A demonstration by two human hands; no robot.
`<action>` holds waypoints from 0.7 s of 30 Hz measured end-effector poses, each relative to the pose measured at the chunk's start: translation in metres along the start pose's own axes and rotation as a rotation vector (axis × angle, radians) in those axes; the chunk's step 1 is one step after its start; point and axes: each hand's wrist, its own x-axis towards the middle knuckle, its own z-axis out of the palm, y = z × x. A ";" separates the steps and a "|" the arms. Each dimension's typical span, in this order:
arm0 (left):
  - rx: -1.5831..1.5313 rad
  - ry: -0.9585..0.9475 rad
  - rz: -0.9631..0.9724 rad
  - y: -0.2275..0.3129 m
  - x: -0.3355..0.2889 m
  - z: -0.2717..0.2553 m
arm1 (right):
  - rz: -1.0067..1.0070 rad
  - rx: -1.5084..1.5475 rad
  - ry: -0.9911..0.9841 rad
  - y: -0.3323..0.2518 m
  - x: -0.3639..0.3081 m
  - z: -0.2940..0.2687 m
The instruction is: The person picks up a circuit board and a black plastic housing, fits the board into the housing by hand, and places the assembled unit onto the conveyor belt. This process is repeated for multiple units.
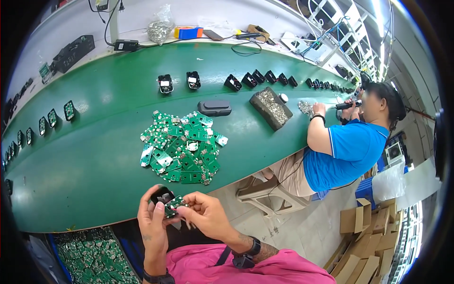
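Near the table's front edge, my left hand [152, 221] is closed round a small black plastic housing [162, 195], its hollow side partly showing. A green circuit board [173, 207] lies against the housing's lower opening, tilted, with my left thumb close to it. The fingers of my right hand [205, 215] pinch the board at its right edge. Thin wires seem to show by those fingertips, too small to make out well. Beyond my hands a loose heap of green circuit boards [191, 161] is piled on the green table [94, 175].
Behind the heap lies a dark closed case [214, 108], right of it a tray of small metal parts [271, 108]. Housings [165, 84] and fitted boards [69, 110] stand in rows. A co-worker in a blue shirt [350, 146] sits rightward. A board-filled crate [97, 255] is lower left.
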 end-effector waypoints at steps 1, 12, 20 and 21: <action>0.001 -0.006 -0.001 0.002 0.000 -0.002 | -0.003 0.001 0.006 0.001 0.001 -0.004; -0.004 -0.259 -0.072 -0.009 0.001 -0.006 | -0.054 -0.128 -0.039 -0.012 0.009 -0.022; 0.214 -0.251 0.154 -0.021 -0.003 -0.003 | -0.495 -0.518 0.039 0.003 -0.001 -0.007; 0.218 -0.259 0.154 -0.020 -0.003 -0.004 | -0.498 -0.516 0.048 0.002 -0.002 -0.009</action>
